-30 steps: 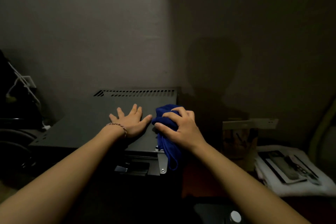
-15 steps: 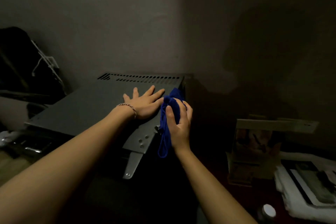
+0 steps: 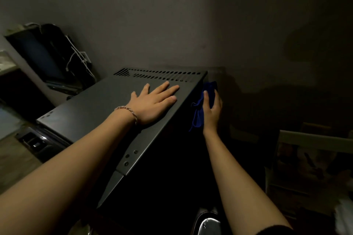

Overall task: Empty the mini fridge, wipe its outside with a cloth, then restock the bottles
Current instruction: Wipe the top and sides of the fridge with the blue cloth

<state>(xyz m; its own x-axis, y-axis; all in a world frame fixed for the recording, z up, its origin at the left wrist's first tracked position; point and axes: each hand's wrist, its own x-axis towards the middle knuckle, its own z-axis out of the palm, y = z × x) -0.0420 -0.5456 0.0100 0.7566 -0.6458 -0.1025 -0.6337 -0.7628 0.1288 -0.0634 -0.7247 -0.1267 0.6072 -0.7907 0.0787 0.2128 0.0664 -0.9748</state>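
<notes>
Left hand (image 3: pixel 152 104) rests flat, fingers spread, on the dark grey metal mini fridge (image 3: pixel 99 105) top. At its three o'clock, the right hand (image 3: pixel 212 109) presses a crumpled blue cloth (image 3: pixel 199 112) against the fridge's side.

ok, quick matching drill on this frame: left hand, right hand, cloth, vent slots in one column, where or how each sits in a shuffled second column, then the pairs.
Column 1:
1. left hand
2. right hand
3. blue cloth
4. vent slots

Column 2:
A. along the far edge of the fridge top
B. flat, fingers straight, on the mini fridge top
C. hanging against the fridge's right side
D. gripping fabric beside the fridge

Pairs: 1-B, 2-D, 3-C, 4-A
</notes>
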